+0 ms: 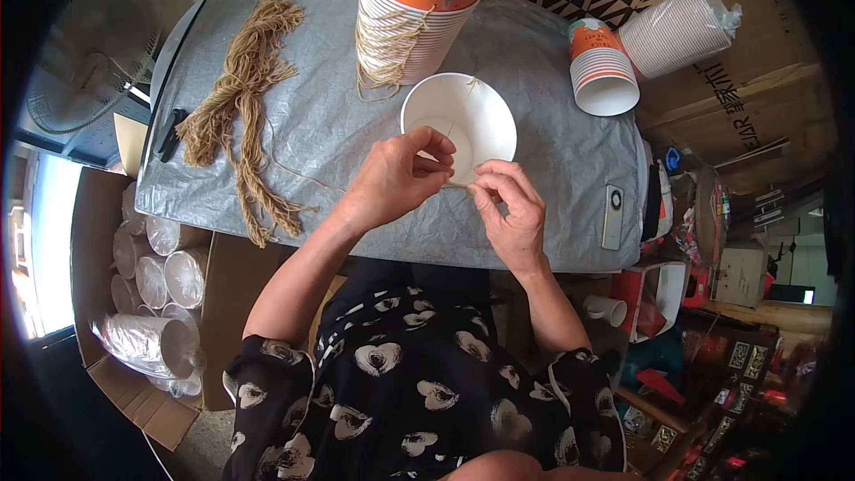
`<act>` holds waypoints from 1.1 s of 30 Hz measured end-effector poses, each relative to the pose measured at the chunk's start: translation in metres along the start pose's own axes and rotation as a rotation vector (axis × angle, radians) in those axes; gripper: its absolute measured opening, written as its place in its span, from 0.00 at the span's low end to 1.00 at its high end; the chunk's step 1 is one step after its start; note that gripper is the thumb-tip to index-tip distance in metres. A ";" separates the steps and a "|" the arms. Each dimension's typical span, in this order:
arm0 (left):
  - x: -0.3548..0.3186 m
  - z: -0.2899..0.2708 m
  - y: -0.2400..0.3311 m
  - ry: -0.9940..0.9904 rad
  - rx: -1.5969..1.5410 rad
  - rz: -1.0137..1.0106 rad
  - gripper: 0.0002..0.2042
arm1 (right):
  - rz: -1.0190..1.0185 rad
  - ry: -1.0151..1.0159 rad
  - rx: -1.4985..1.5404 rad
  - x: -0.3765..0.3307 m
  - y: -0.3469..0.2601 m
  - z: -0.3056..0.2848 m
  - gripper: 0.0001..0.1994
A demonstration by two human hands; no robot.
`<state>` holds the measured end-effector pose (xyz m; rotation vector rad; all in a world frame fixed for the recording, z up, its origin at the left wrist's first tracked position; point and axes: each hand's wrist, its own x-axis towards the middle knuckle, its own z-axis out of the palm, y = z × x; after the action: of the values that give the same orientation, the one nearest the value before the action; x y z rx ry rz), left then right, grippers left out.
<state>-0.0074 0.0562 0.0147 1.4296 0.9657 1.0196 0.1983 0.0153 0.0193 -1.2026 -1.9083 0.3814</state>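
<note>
A white paper cup (497, 113) lies tipped on the table, its open mouth toward me and a knotted bit of twine at its far rim. At the near rim, my left hand (403, 174) is closed, pinching a thin piece of twine. Just to the right, my right hand (508, 207) is closed too, its thumb and forefinger on the same twine against the rim. Where the twine meets the cup is partly hidden by my fingers. Behind the cup stands a tall stack of orange-and-white paper cups (419, 31) with twine loops hanging down its side.
A bundle of twine (233, 80) lies on the grey-covered table (329, 53) at left, beside black scissors (169, 135). More cups (606, 80) lie at far right, near a phone-like silver object (613, 216). A cardboard box (218, 321) of wrapped cups stands lower left; a fan (93, 53) is beyond.
</note>
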 end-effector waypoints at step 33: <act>-0.006 0.002 0.022 -0.166 -0.230 -0.048 0.35 | 0.086 -0.076 0.428 0.029 -0.017 -0.003 0.04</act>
<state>-0.0065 0.0483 0.0365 1.2719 0.7344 0.9286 0.1846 0.0307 0.0459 -0.9935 -1.7243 0.8454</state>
